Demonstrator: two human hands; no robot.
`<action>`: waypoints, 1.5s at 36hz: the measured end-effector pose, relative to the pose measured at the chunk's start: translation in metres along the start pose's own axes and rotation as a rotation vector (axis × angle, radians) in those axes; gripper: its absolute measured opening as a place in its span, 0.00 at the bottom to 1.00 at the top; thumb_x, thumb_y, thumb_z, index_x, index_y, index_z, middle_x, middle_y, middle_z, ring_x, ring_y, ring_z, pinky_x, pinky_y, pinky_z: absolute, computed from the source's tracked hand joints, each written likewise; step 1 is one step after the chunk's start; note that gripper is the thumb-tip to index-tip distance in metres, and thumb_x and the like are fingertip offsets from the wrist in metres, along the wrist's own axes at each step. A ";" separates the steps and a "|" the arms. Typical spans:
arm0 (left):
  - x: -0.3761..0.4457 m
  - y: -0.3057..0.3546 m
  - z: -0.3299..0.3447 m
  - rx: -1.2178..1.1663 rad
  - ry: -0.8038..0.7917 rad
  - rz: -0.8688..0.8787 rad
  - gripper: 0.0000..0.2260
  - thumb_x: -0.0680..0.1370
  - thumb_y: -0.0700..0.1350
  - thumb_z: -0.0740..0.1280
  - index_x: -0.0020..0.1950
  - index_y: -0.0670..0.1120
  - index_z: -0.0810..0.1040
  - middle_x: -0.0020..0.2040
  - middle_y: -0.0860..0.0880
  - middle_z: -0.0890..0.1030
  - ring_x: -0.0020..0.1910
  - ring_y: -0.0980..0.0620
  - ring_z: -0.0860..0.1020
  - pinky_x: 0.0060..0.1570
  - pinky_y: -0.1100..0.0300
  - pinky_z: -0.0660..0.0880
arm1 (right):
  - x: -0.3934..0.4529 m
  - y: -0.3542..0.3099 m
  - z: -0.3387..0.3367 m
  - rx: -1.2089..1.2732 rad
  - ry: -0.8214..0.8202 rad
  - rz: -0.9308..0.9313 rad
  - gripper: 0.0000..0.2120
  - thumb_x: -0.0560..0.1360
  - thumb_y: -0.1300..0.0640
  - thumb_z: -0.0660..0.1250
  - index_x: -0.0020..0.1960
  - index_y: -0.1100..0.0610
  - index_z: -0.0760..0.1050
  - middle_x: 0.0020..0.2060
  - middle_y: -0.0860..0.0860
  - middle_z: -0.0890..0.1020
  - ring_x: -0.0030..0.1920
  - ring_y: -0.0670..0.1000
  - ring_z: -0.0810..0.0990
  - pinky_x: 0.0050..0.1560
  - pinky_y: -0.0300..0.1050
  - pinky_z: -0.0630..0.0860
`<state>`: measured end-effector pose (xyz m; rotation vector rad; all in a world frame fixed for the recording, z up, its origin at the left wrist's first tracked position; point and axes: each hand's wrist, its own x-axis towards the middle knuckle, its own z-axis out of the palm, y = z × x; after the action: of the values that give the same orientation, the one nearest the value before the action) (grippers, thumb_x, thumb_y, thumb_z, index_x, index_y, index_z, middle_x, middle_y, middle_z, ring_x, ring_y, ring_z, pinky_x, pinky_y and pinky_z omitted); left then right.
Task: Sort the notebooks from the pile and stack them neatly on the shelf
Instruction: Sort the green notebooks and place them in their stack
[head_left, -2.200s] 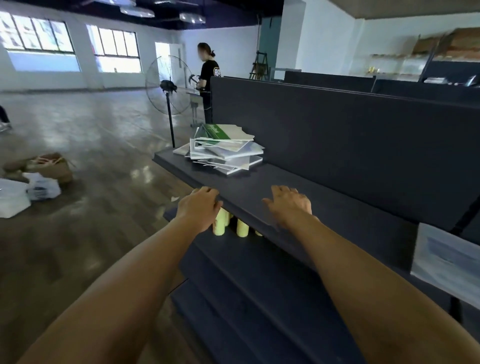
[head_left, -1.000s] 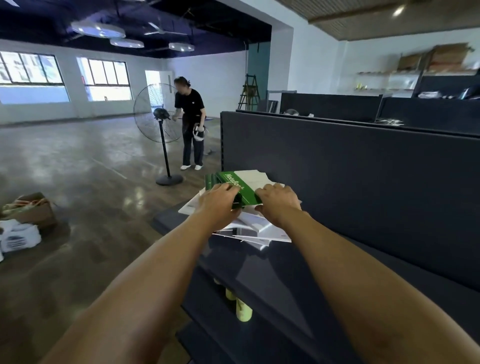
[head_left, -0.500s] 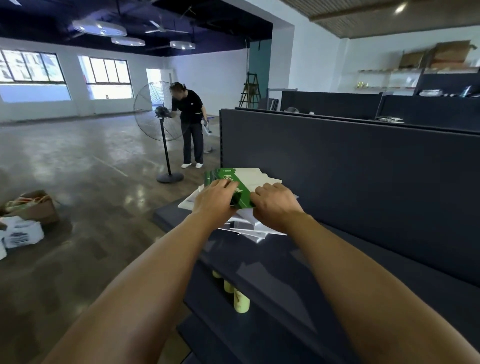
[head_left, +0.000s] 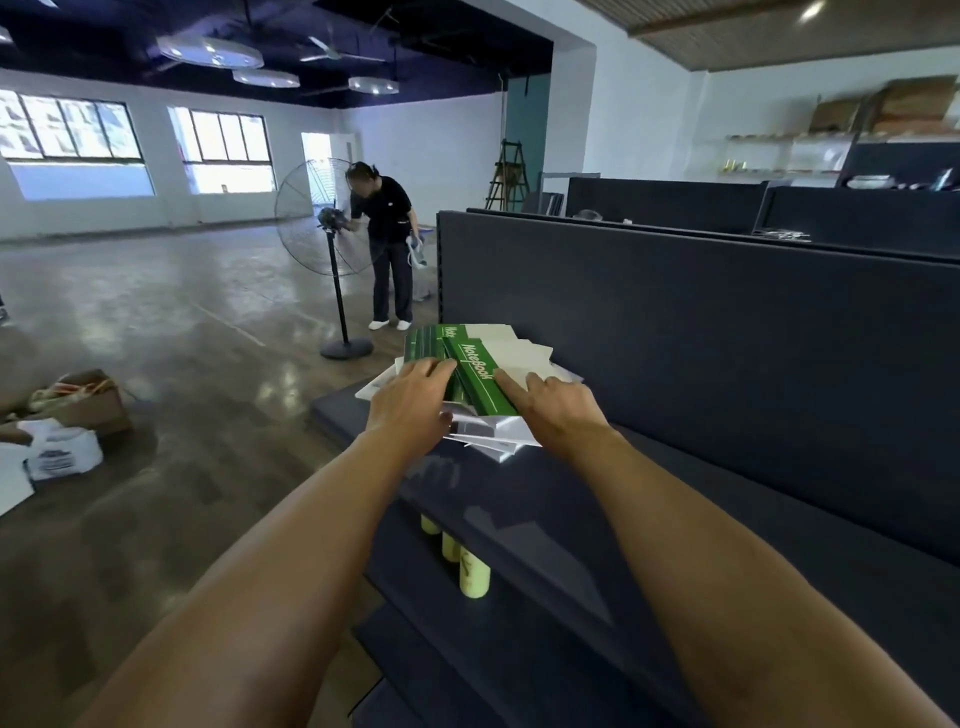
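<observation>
An untidy pile of notebooks (head_left: 511, 434) lies at the left end of the dark shelf (head_left: 545, 499). The top notebook (head_left: 480, 371) has a green cover strip marked "Notebook" and a white page area; a second green one (head_left: 426, 343) shows just beneath it, shifted left. My left hand (head_left: 410, 400) grips the near left edge of the top green notebooks, fingers over the cover. My right hand (head_left: 553, 405) rests on the top notebook's right side, index finger stretched along the green strip. White notebooks fan out underneath, partly hidden by both hands.
A dark back panel (head_left: 701, 332) rises right behind the pile. Yellow bottles (head_left: 472, 577) stand on the lower shelf. A standing fan (head_left: 332, 260) and a person in black (head_left: 387, 249) are on the floor beyond. A cardboard box (head_left: 83, 400) and bags lie left.
Both hands came from the shelf's front edge up onto the pile. In the last half second the top green notebook has slid right, uncovering a second green one.
</observation>
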<state>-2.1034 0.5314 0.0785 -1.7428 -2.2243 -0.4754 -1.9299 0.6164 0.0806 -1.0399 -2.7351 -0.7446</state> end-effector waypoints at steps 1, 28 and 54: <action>-0.002 0.004 0.000 0.002 0.002 0.001 0.32 0.75 0.47 0.70 0.76 0.50 0.60 0.71 0.49 0.67 0.70 0.46 0.65 0.61 0.49 0.70 | -0.008 0.003 0.001 -0.001 0.007 -0.002 0.33 0.78 0.65 0.54 0.78 0.50 0.45 0.57 0.57 0.73 0.49 0.56 0.77 0.34 0.48 0.67; -0.059 0.171 0.013 -0.131 -0.069 0.443 0.29 0.75 0.45 0.69 0.74 0.49 0.64 0.70 0.49 0.68 0.69 0.47 0.66 0.63 0.51 0.69 | -0.239 0.065 -0.030 -0.081 -0.181 0.436 0.36 0.74 0.68 0.59 0.76 0.51 0.49 0.63 0.59 0.70 0.53 0.57 0.76 0.36 0.49 0.66; -0.214 0.423 -0.030 -0.339 -0.131 0.909 0.24 0.79 0.41 0.61 0.75 0.47 0.63 0.74 0.50 0.65 0.73 0.49 0.63 0.64 0.52 0.68 | -0.554 0.099 -0.116 -0.252 -0.295 0.888 0.32 0.77 0.63 0.60 0.77 0.52 0.52 0.67 0.56 0.70 0.62 0.55 0.74 0.57 0.49 0.75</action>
<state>-1.6418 0.4233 0.0547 -2.7471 -1.2130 -0.5258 -1.4537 0.2954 0.0666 -2.3174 -1.9998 -0.7993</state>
